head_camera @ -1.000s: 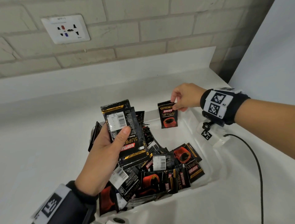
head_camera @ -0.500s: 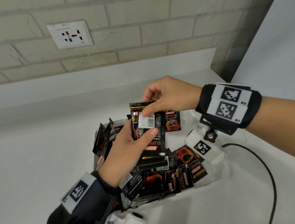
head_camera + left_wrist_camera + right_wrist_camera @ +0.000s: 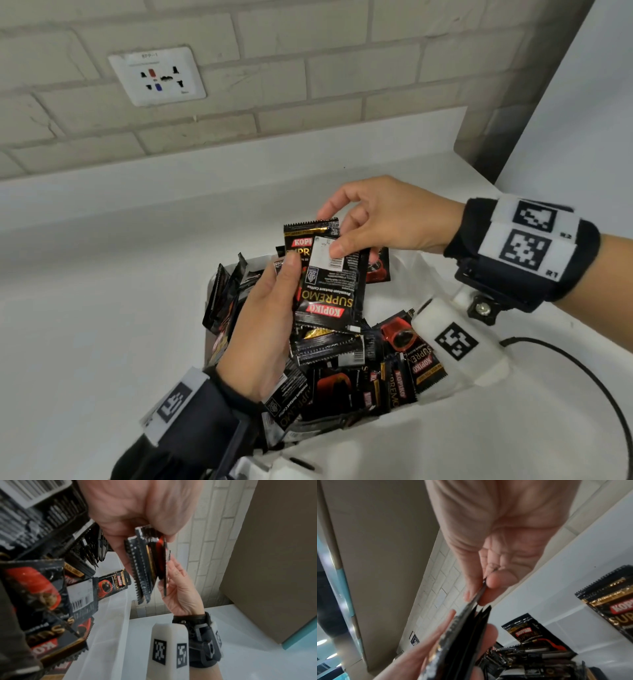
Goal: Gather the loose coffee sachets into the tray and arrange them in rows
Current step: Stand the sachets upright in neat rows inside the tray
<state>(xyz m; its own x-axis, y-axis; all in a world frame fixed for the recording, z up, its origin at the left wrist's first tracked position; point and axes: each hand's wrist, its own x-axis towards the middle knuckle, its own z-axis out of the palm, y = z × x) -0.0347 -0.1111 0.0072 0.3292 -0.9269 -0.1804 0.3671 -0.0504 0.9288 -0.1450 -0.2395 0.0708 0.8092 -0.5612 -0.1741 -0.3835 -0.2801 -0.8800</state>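
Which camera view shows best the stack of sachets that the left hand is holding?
The head view: the stack of sachets faces the camera, print readable, gripped by the left hand and pinched on top by the right hand. The left wrist view shows only its serrated edges, blurred. The right wrist view shows dark edges between fingers.

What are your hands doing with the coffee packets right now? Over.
Left hand grips a stack of sachets. Right hand pinches the front sachet's top. Tray holds a jumbled pile, no rows yet. Nothing blocking.
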